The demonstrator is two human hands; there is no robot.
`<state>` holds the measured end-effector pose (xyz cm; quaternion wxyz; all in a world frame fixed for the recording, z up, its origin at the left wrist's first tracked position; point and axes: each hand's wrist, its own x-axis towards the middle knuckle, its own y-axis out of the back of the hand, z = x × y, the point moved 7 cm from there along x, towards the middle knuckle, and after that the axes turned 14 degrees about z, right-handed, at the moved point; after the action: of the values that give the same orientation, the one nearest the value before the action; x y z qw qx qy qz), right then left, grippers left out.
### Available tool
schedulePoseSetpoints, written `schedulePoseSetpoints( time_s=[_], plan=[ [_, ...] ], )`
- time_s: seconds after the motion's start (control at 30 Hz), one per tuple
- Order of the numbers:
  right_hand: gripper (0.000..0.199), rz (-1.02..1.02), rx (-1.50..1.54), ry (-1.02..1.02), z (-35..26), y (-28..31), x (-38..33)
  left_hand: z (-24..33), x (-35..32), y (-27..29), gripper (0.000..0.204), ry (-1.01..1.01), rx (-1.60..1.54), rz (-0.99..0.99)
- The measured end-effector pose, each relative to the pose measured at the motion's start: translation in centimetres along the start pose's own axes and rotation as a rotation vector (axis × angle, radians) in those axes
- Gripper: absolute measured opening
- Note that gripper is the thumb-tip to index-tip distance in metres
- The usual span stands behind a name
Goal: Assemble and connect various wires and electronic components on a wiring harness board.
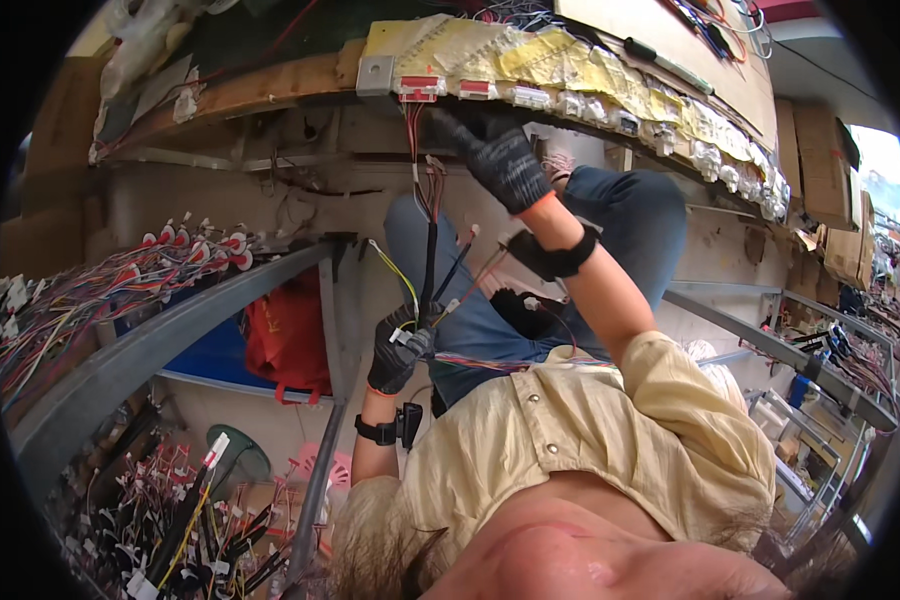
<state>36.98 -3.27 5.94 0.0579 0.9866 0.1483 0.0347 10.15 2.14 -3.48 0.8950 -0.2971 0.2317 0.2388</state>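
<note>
Right hand point(495, 155), gloved, hides whatever its fingers touch at the board edge point(530, 75), grip cannot be told; left hand point(398, 350) closes around the wire bundle point(428, 260), which runs near-vertical up to the red connector point(419, 86).

I see both hands in dark grey-black knit gloves — the left hand point(398, 350) and the right hand point(497, 155) — each with a black wrist strap. The wire bundle point(429, 255) I grip is black, with red, yellow and white strands. The connectors point(420, 86) on the board edge are red and white, over yellowed tape point(560, 62). Shirt point(570, 440) pale cream, jeans point(630, 215) blue — a red bag point(288, 340) hangs below the grey rail point(170, 330).
</note>
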Motion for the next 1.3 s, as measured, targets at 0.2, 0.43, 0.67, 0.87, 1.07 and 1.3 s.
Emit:
schedulePoseSetpoints(
  time_s=[0.2,0.43,0.67,0.87,1.07,1.3],
  plan=[
    [0.028,-0.096,-0.305,0.223,-1.6,1.3,-2.0,-0.9,0.8,-0.8,0.023,0.022,-0.036,0.017],
    [0.022,-0.025,-0.444,-0.235,0.2,4.0,-3.8,-0.2,1.2,-2.0,0.023,-0.186,0.143,0.055],
    [0.020,-0.164,0.183,-0.028,-1.5,1.7,-3.5,0.3,2.5,-2.4,0.022,-0.204,0.247,0.016],
    [0.020,0.145,0.213,-0.223,-1.1,1.5,-2.4,1.1,3.8,-3.3,0.023,-0.001,-0.030,0.074],
    [0.016,0.224,0.092,-0.133,-1.6,2.0,-1.5,1.4,4.4,-3.5,0.024,-0.017,0.002,0.051],
    [0.019,0.254,0.016,-0.066,-2.0,2.5,-1.3,1.0,4.9,-3.3,0.023,-0.053,0.054,0.011]
  ],
)
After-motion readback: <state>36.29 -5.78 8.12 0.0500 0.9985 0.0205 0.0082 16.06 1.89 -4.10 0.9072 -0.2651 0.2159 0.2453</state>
